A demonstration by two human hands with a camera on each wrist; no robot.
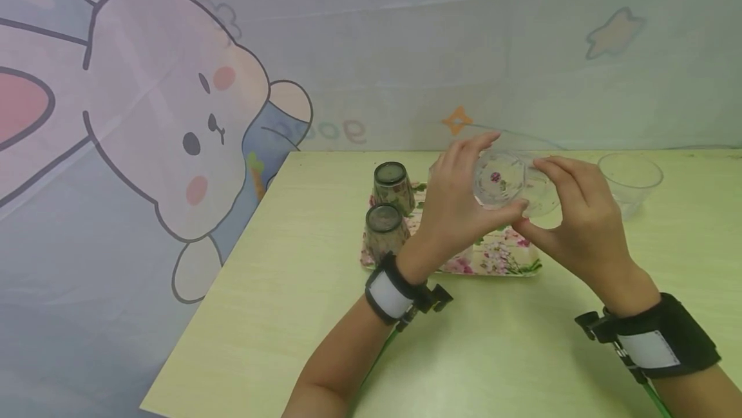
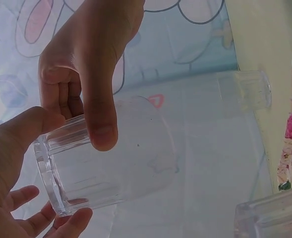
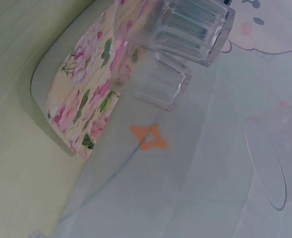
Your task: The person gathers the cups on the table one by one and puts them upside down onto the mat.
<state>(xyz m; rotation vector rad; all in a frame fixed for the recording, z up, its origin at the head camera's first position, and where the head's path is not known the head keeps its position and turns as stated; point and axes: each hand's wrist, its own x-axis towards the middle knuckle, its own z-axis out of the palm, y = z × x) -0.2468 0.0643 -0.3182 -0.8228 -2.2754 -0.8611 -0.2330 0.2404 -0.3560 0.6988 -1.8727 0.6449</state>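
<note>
Both hands hold a clear plastic cup [image 1: 500,178] in the air above a floral tray [image 1: 498,260]. It is tilted on its side, its thick base towards the left hand [image 1: 455,196] and its open rim towards the right. The left hand grips the base edge between thumb and fingers. With its thumb laid along the wall, the right hand [image 1: 588,221] grips the cup's side, as the left wrist view shows. In the right wrist view, the cup's thin rim [image 3: 267,171] appears at the right edge, and most of the right hand is out of frame.
Two dark cups [image 1: 391,189] stand upside down on the tray's left side. Clear upside-down cups [image 3: 193,32] also stand on the tray, partly hidden by the left hand in the head view. Another clear cup [image 1: 630,180] stands on the table [image 1: 278,315] at the right.
</note>
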